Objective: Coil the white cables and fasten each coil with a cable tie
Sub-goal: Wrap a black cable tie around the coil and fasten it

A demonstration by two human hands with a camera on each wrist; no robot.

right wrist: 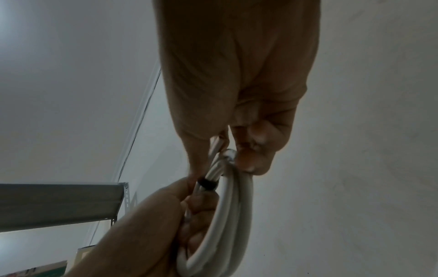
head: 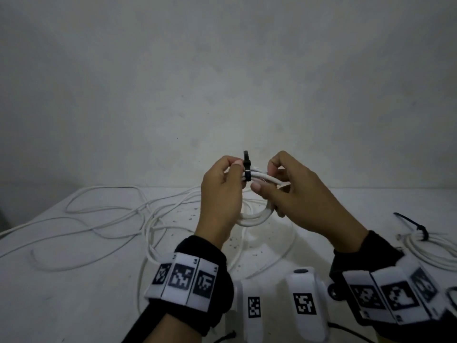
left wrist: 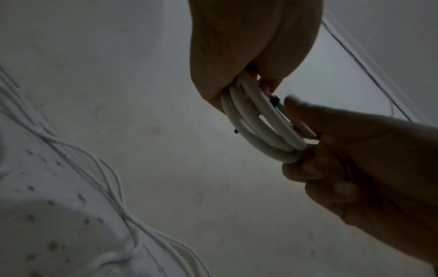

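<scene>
Both hands up off the counter (head: 74, 305): the left hand (head: 220, 191) pinches the white coil (head: 257, 214) beside the black cable tie (head: 246, 169), and the right hand (head: 296, 191) curls round the loops just right of the tie. Light, springy cable, likely to unwind, so grip close to the tie.

Coil (head: 257, 179) above table (head: 74, 305), between hands; loose cables (head: 103, 219) left; tied coil (head: 430, 248) right.
</scene>
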